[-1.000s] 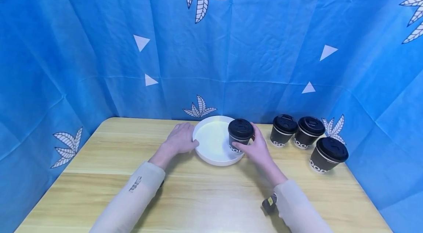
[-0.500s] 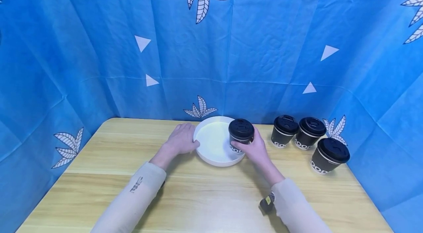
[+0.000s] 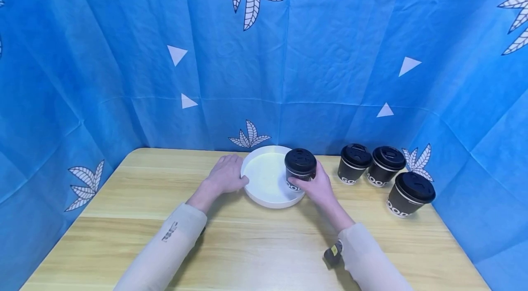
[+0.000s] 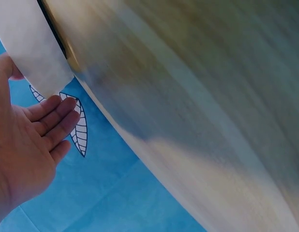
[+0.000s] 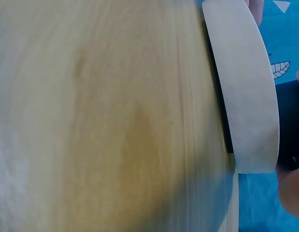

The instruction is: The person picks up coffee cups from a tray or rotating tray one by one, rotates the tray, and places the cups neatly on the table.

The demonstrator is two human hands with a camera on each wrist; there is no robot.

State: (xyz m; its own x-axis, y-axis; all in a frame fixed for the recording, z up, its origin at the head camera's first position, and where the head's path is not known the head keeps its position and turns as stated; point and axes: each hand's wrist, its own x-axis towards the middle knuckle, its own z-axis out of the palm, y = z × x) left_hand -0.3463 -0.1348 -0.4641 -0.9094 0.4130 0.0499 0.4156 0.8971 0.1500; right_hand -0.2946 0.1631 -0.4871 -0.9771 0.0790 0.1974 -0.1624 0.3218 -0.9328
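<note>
A round white tray (image 3: 266,174) with a low wall sits at the back middle of the wooden table. My left hand (image 3: 226,174) holds its left side; the thumb laps over the rim while the other fingers lie by the outer wall (image 4: 31,43), only lightly bent. At the tray's right, my right hand (image 3: 319,185) grips a black paper cup (image 3: 300,168) with a black lid and white lettering, thumb in front and fingers round the far side. The cup is upright within the rim. In the right wrist view, the tray wall (image 5: 244,92) hides part of the cup (image 5: 290,121).
Three more lidded black cups stand at the right back: one cup (image 3: 354,163) nearest the tray, a second cup (image 3: 386,166) beside it, and a larger cup (image 3: 410,194) nearer the right edge. A blue curtain (image 3: 247,75) surrounds the table (image 3: 255,245) at back and sides.
Almost nothing differs. The right forearm has shifted very slightly left; both hands, the cup and the tray keep their places.
</note>
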